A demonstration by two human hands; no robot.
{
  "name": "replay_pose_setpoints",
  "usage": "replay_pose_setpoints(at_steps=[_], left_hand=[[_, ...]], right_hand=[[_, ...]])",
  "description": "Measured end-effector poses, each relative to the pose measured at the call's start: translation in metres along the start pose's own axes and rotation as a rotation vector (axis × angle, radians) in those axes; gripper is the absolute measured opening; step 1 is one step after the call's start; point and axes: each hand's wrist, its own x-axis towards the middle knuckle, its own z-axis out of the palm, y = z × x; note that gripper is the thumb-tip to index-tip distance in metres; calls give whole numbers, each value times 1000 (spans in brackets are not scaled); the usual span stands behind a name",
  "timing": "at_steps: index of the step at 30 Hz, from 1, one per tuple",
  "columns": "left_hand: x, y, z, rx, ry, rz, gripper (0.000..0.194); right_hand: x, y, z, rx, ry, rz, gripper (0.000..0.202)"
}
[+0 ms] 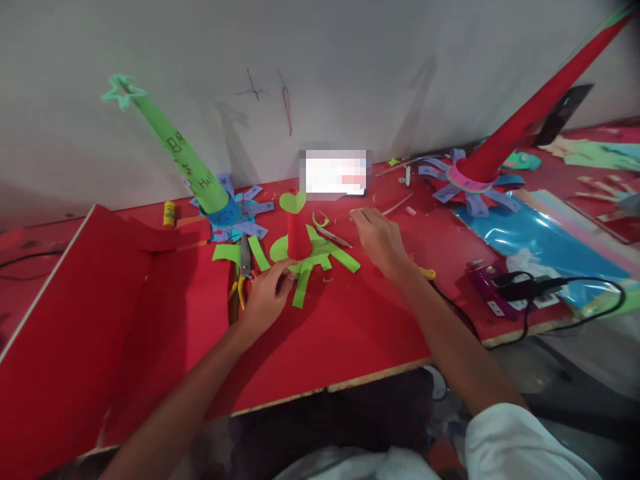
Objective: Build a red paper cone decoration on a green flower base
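Note:
A small red paper tube [299,237] stands upright on a base of green paper strips [303,283], with a green paper heart [293,202] at its top. My left hand [270,293] has its thumb and fingers curled at the near left edge of the green base, closed on it. To the right of the tube, my right hand [379,239] hovers over the table, palm down and fingers loosely bent; nothing shows in it. A slim pale tool [334,235] and curled green scraps [321,219] lie between the tube and my right hand. Yellow-handled pliers [243,267] lie beside my left hand.
A tall green paper tower [183,153] stands back left near a glue stick [169,214]. A red paper cone [530,110] rises at right. A lit screen [335,173] leans by the wall. A purple power strip [493,290] with cables and a large red folded board [65,327] flank the workspace.

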Motion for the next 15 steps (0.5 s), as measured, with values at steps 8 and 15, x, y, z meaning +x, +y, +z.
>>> replay_pose_setpoints(at_steps=[8,15], left_hand=[[-3,-1,0,41,-11,191,20],[4,15,-2,-40,-102,139,33]], right_hand=[[-5,-17,1,42,-9,-249,32],[-19,-41,-15,80,170,-590,31]])
